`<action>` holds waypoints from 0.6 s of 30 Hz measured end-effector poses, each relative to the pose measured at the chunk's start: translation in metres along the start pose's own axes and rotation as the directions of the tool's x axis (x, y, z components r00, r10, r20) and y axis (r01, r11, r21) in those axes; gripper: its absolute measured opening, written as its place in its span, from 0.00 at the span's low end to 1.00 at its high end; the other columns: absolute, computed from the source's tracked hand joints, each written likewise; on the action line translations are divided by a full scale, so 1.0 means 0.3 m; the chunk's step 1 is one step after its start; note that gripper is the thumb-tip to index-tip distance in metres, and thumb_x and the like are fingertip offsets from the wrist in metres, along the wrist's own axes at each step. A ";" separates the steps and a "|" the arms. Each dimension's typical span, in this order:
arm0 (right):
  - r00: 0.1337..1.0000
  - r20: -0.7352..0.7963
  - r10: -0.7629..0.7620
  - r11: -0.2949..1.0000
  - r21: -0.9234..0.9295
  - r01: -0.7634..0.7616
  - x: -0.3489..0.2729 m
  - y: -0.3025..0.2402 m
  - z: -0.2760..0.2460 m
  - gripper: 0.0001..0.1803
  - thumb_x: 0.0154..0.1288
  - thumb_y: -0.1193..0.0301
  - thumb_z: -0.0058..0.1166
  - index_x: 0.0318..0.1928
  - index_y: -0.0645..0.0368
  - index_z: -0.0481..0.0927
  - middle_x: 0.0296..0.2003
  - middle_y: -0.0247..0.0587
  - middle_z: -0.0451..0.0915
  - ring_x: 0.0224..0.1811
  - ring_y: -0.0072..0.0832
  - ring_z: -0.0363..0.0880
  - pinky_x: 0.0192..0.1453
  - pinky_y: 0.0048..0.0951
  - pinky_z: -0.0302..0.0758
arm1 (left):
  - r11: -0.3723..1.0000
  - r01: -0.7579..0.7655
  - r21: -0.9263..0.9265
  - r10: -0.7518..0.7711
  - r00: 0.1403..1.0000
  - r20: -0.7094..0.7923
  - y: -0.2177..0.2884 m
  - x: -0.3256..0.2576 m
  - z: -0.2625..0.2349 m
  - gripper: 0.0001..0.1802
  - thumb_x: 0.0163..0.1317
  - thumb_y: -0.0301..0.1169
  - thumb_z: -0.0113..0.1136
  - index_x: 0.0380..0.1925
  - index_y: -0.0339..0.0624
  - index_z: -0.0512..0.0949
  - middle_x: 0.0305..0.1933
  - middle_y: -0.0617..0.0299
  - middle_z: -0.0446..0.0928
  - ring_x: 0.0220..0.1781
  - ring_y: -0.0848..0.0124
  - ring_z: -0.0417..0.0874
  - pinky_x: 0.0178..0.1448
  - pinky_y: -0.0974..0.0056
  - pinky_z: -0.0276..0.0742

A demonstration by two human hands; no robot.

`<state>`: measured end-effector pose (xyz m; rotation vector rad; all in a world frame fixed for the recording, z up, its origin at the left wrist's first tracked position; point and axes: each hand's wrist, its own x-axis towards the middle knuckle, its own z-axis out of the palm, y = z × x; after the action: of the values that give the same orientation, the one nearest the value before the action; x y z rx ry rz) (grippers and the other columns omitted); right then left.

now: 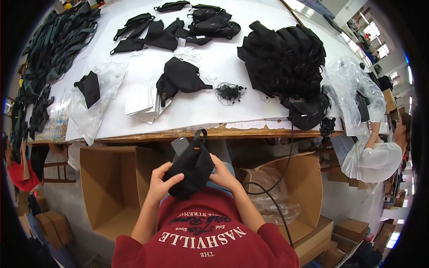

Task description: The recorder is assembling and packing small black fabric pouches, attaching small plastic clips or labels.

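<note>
Two hands grip one small black pouch (191,167) in front of the chest, below the surface (223,76) edge: the left hand (160,181) has its fingers clenched on one side, the right hand (223,175) on the other. Its strap loop (199,135) sticks up unheld and may snag; a loosened grip would likely drop it into the open cardboard box (111,187).

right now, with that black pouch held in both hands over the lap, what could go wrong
1. The black pouch sits below the table edge, held by the left hand and right hand; if it slips, it could fall into the open cardboard box.
2. The black cable hangs off the table near the right elbow and might snag.
</note>
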<state>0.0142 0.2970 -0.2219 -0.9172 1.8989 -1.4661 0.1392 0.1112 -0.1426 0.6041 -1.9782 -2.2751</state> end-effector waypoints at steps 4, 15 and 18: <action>0.976 -0.207 -0.069 0.960 0.251 0.121 0.002 -0.004 0.060 0.30 0.51 0.71 0.62 0.57 0.61 0.68 0.48 0.44 0.71 0.60 0.39 0.67 0.64 0.34 0.65 | 0.996 0.043 0.077 -0.052 0.992 0.113 0.055 0.010 -0.018 0.12 0.53 0.28 0.67 0.35 0.33 0.78 0.34 0.66 0.78 0.39 0.80 0.75 0.44 0.73 0.70; 0.989 0.124 -0.083 0.706 0.708 -0.030 -0.021 -0.296 0.031 0.12 0.52 0.69 0.64 0.36 0.59 0.77 0.51 0.49 0.77 0.59 0.40 0.73 0.62 0.39 0.67 | 0.968 0.237 -0.079 -0.111 0.690 0.715 0.062 0.014 -0.036 0.17 0.50 0.33 0.70 0.36 0.34 0.78 0.36 0.64 0.77 0.39 0.75 0.75 0.43 0.69 0.69; 0.966 -0.005 -0.259 0.683 0.706 0.187 -0.005 -0.157 0.024 0.14 0.52 0.70 0.65 0.39 0.62 0.80 0.43 0.47 0.80 0.50 0.35 0.77 0.57 0.34 0.71 | 0.964 0.256 -0.078 -0.134 0.715 0.686 0.058 0.020 -0.023 0.17 0.51 0.32 0.69 0.37 0.34 0.77 0.37 0.65 0.76 0.41 0.76 0.74 0.45 0.69 0.68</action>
<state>0.0290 0.2861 -0.1779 -0.8238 1.0002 -2.0363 0.1325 0.1000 -0.1278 -0.0819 -1.9908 -3.0887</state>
